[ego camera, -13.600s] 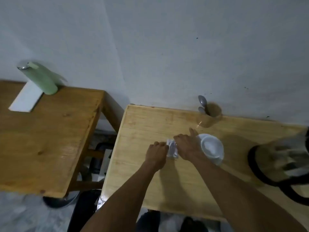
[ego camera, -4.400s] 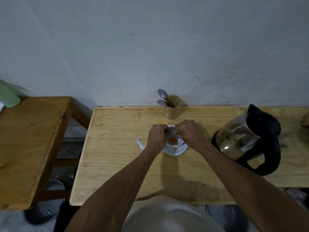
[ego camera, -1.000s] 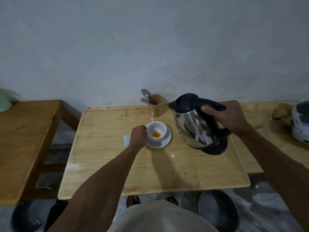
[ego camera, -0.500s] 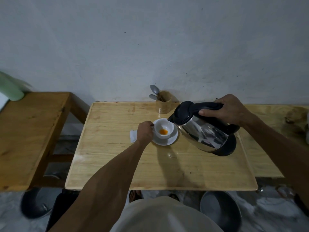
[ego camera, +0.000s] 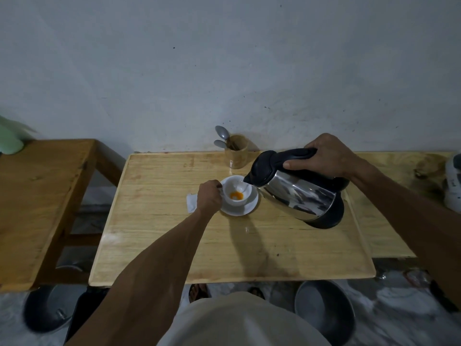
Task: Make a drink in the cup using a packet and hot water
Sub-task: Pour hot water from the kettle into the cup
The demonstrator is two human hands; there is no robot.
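I see the right hand (ego camera: 329, 156) closed on the handle of the kettle (ego camera: 296, 193), tilted with its spout over the cup (ego camera: 237, 193). The left hand (ego camera: 209, 198) grips the cup's side. The cup sits on a saucer (ego camera: 245, 208) on the desk (ego camera: 174, 233), orange powder inside. The packet (ego camera: 191, 203) lies just left of the left hand.

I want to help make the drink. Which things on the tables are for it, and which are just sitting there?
For the drink:
- cup with orange powder, held by the left hand
- saucer under it
- kettle, tipped by the right hand
- opened packet

Just sitting there:
- wooden holder with spoons
- green bottle
- pans on the floor
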